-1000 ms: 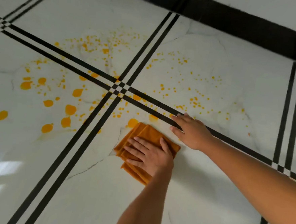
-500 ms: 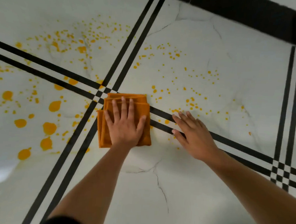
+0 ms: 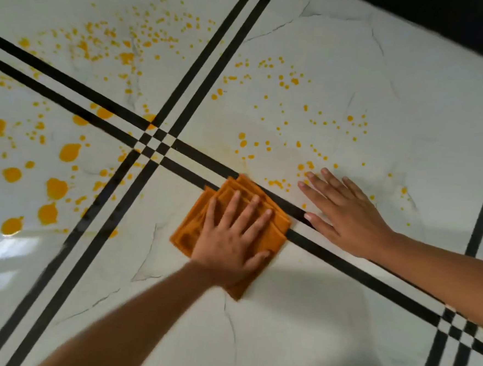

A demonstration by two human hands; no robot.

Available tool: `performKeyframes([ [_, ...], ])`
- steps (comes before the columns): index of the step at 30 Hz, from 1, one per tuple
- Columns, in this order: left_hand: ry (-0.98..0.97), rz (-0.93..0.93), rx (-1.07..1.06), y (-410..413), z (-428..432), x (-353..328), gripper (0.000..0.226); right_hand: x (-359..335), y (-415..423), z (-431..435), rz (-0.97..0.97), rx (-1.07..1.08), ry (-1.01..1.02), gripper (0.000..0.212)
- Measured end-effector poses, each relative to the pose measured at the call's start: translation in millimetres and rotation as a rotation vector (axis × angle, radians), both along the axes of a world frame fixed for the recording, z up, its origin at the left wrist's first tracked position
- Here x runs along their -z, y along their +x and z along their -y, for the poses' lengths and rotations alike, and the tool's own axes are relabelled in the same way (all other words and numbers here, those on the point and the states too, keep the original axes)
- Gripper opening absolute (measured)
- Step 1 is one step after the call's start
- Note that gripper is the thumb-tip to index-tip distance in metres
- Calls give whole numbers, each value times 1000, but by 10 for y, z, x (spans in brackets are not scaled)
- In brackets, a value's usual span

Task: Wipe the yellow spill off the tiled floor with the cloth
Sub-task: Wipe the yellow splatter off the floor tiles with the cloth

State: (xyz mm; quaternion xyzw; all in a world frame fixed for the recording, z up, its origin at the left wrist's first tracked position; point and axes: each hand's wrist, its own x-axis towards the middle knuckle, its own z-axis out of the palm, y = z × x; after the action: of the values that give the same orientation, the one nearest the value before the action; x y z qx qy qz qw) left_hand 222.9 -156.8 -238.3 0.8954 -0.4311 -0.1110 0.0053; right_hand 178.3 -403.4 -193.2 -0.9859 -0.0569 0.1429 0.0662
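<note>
Since half a second earlier the cloth and left hand had slid from the stripe crossing to the right along the double stripe, ending close to the right hand; a faint yellowish smear marked the tile above the stripe there. The floor was glossy white tile with paired black stripes. The spill lay mostly left of and above the crossing: big blobs at left, fine specks above and right. Folded orange cloth sat just below the stripe, its upper corner over it. Left hand lay flat on the cloth, fingers spread, pressing and not gripping. Right hand lay flat and open on the floor, fingers among specks, holding nothing.
</note>
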Motion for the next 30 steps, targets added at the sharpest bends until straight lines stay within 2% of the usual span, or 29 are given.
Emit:
performKeyframes([
  [1,11,42,25,211,35,46,70,41,14,61,21,-23,-5,59],
  [2,14,80,-43,456,79,62,70,72,35,96,47,-32,-1,58],
  [4,-8,81,-399,841,192,68,70,128,86,171,93,-1,36,57],
  [5,-15,88,-529,864,267,74,70,155,116,196,123,23,63,56],
  [6,-25,90,-564,734,348,74,70,189,137,235,155,43,96,55],
  [7,-43,81,-500,517,400,72,70,206,165,258,178,68,124,54],
  [9,-36,36,-207,-5,425,33,70,223,199,306,215,124,170,54],
  [11,26,41,21,-54,331,24,71,230,177,322,242,155,186,54],
  [12,27,59,30,99,312,38,71,235,156,315,251,178,197,54],
  [13,13,71,-67,258,333,46,71,238,122,310,250,214,215,54],
  [15,-15,65,-441,431,412,42,71,250,27,292,226,270,248,56],
  [16,-18,70,-583,353,484,40,70,269,-16,285,211,278,251,56],
  [17,-46,72,-637,163,568,48,70,290,-65,278,194,268,238,55],
  [18,-74,44,-582,-115,655,45,69,310,-128,284,176,249,218,54],
  [20,-49,2,-294,-639,714,36,69,332,-221,343,153,243,179,53],
  [22,-33,37,-119,-610,634,83,70,309,-286,438,137,264,148,53],
  [23,-39,68,-162,-482,616,94,70,285,-344,480,127,291,143,54],
  [26,-57,59,-669,-282,636,90,71,215,-572,551,84,303,128,57],
  [27,-71,50,-715,-389,696,77,72,187,-644,577,80,282,117,58],
  [28,-94,30,-636,-569,758,61,72,173,-686,608,77,264,109,58],
  [30,-58,1,-257,-966,812,48,72,154,-720,697,62,253,88,58],
])
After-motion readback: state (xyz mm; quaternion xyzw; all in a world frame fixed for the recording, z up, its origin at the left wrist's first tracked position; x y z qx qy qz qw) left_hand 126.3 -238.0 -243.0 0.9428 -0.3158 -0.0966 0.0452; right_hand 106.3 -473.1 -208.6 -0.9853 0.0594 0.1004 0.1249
